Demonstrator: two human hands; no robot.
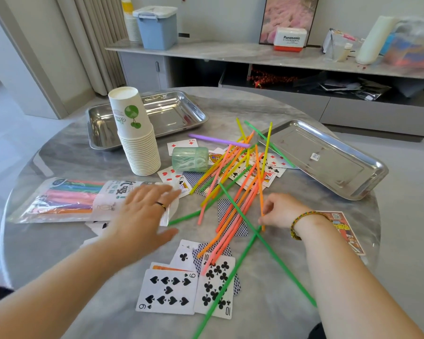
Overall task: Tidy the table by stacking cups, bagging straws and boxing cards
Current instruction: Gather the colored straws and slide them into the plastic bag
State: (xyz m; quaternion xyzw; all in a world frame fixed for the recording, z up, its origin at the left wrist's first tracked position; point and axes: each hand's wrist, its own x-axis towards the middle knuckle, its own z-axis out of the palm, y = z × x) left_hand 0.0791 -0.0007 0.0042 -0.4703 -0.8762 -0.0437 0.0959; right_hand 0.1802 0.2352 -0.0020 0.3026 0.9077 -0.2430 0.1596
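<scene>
A tall upside-down stack of white paper cups (138, 140) stands at the table's left middle. A clear bag of thick coloured straws (71, 200) lies at the left, and my left hand (142, 216) hovers flat over its open end, fingers spread. Thin loose straws (233, 189) in orange, pink, yellow and green lie criss-crossed over scattered playing cards (189, 289) in the centre. My right hand (283, 212) pinches the near end of an orange straw (260, 182). The printed card box (345, 231) lies flat under my right wrist.
Two steel trays sit on the round marble table (59, 253): one tray (171, 113) behind the cups, the other tray (328, 157) at the right. A green plastic tub (190, 159) lies on its side by the cards. A purple straw (218, 140) rests beyond it.
</scene>
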